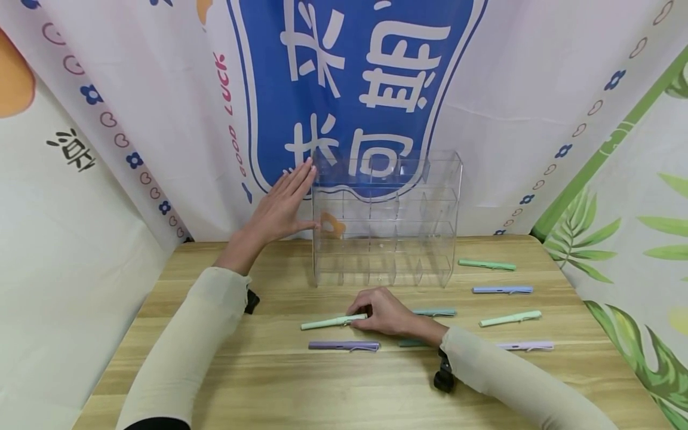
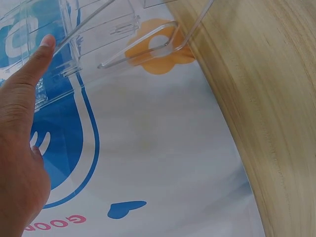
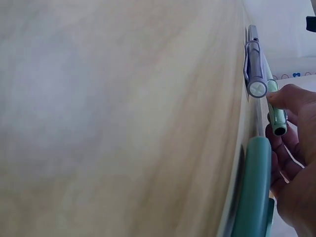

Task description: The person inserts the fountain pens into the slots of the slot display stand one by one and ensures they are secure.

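A clear acrylic organizer [image 1: 383, 230] with rows of small compartments stands upright at the back of the table. My left hand [image 1: 279, 206] rests against its left side, fingers straight and thumb spread lower down; in the left wrist view the thumb [image 2: 37, 64] lies along the clear edge. In front of the organizer, my right hand [image 1: 384, 312] pinches a light green pen [image 1: 325, 323] by its clip end between thumb and fingers. Just nearer to me lies a purple pen [image 1: 344, 345]. The right wrist view shows a teal pen [image 3: 253, 187] close below that hand.
Right of the organizer lie a green pen [image 1: 486, 264], a blue pen [image 1: 502, 289], a pale green pen [image 1: 510, 318] and a lilac pen [image 1: 529, 346]. Two teal pens are partly hidden by the right arm. A printed curtain [image 1: 484, 119] hangs behind the wooden table [image 1: 269, 382].
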`<move>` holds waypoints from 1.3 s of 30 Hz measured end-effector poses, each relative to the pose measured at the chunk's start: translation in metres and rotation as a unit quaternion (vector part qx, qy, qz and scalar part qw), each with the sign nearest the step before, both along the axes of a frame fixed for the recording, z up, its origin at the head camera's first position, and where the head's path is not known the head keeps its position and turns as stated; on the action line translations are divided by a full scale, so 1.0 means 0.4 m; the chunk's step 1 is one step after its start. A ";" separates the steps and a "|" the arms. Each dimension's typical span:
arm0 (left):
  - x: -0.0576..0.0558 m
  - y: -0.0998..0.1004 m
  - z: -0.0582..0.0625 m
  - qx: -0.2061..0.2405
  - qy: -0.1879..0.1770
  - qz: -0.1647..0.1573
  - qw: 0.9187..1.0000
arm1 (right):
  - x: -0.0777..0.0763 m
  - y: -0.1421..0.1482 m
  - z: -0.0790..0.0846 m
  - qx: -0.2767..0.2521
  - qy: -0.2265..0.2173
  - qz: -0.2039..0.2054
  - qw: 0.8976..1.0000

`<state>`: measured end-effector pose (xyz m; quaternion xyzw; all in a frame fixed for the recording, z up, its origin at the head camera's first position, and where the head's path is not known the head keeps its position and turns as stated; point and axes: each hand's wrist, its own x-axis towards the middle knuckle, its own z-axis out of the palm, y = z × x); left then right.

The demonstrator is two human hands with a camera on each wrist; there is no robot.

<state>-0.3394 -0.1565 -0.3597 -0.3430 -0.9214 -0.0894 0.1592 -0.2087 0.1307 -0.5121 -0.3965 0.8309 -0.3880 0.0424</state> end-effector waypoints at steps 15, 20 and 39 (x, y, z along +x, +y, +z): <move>0.003 0.000 -0.009 0.004 0.007 -0.004 1.000 | 0.006 0.027 0.017 -0.065 -0.025 -0.008 0.998; 0.004 0.000 -0.010 0.000 0.006 0.000 1.000 | 0.003 0.033 0.038 -0.087 -0.018 -0.011 0.996; -0.001 -0.001 0.000 -0.006 0.007 0.004 1.000 | -0.007 0.093 0.123 -0.122 -0.003 -0.042 0.992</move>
